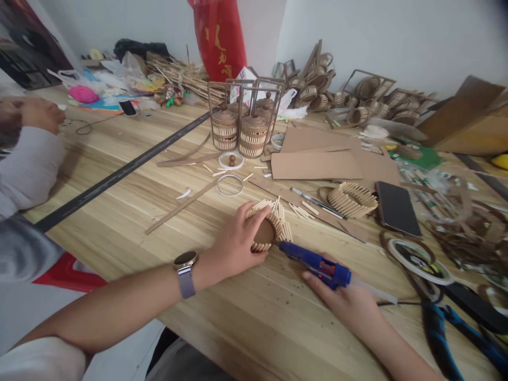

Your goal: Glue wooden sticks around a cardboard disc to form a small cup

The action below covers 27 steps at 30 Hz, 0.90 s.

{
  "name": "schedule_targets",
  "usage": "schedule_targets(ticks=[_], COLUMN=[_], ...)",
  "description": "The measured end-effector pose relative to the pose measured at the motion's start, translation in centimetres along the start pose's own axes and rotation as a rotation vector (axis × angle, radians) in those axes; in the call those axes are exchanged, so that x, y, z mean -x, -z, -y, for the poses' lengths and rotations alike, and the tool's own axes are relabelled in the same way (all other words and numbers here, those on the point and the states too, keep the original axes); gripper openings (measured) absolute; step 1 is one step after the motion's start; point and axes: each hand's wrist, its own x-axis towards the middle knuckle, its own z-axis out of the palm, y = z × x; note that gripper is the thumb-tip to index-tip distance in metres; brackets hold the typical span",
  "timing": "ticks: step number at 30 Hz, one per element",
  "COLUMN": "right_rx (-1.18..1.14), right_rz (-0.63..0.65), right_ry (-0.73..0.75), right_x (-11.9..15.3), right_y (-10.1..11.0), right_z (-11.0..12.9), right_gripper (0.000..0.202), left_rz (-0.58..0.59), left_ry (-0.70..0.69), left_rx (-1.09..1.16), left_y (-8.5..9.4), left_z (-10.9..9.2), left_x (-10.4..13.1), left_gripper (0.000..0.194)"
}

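Note:
My left hand [237, 241], with a watch on its wrist, grips a small round cardboard piece [263, 236] edged with short wooden sticks. In my right hand [344, 296] is a blue glue gun [313, 263], its nozzle at the right edge of the round piece. A clear glue stick juts from the gun's back. Loose sticks [284, 218] lie just behind the round piece. Farther right stands a ring of slanted sticks [352, 200]. White tape rings [230, 185] lie beyond my left hand.
Framed stick baskets [254, 136] stand at the back middle. Cardboard sheets [315, 165], a pen [317, 202] and a black phone [398, 208] lie to the right. Blue-black pliers [436, 333] are near my right arm. Another person's hand [42, 114] is at the far left.

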Motion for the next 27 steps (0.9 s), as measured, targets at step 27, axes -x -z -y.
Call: schedule_targets(ticks=[27], right_rx=[0.471], right_rz=[0.286], right_ry=[-0.116], right_x=[-7.6], right_y=[2.2], right_z=[2.3], right_gripper=[0.025], left_rz=[0.013], left_ry=[0.012], left_rx=[-0.006], left_y=[0.0], left_z=[0.2], left_x=[-0.1], left_gripper=[0.087])
